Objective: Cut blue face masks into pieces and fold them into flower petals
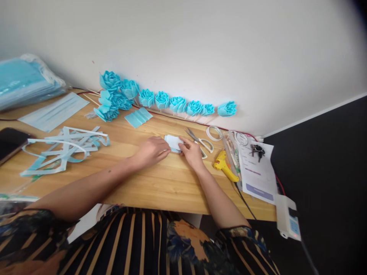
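Between my hands, at the middle of the wooden table, are small cut pieces of mask fabric, white on top with light blue edges showing beneath. My right hand pinches their right side between thumb and fingers. My left hand is closed at their left edge, its fingertips together on the fabric. Just beyond my right hand lie scissors with white handles, blades partly spread. A folded light blue fabric piece rests on the table farther back.
Blue fabric flowers on sticks line the wall. Left are a mask pack, a flat mask sheet, cut strips and a phone. Right are a tape roll, yellow glue gun, paper, keys and power strip.
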{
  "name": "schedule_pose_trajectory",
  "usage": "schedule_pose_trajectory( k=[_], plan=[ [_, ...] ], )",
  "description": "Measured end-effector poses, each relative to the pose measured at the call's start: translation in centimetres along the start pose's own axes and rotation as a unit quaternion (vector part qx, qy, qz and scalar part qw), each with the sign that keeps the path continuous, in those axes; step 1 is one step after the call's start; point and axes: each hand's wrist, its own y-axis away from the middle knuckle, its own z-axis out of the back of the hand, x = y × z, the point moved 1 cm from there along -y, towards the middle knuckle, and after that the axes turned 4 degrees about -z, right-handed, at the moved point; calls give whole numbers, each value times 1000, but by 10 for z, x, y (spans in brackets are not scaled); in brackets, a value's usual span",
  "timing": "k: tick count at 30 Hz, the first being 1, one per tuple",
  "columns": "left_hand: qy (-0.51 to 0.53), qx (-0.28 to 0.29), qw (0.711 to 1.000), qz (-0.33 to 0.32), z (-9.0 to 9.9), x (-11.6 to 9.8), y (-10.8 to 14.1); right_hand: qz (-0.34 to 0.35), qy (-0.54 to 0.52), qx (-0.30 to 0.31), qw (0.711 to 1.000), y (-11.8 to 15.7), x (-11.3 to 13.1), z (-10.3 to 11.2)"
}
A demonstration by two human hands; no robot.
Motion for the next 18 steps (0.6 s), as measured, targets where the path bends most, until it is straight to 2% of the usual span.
schedule_pose_trajectory(
  k=[2,4,7,9,14,16,18],
  plan=[
    [-1,-60,998,14,0,-1,-1,7,3,-1,1000,0,0,-1],
    [-6,-64,998,10,-5,-2,-1,18,5,-4,1000,0,-1,-3],
    [-26,18,999,9,-17,-2,1,45,32,-14,998,-1,-2,-3],
    [-41,72,996,27,-22,-2,2,84,88,-28,992,0,0,0],
    [-65,127,988,57,-23,-5,2,227,246,-99,937,6,17,10],
    [-66,135,987,57,-21,-6,2,277,276,-68,918,8,22,9],
    [-68,138,987,55,-19,-7,2,306,304,-1,902,8,22,4]
  ],
)
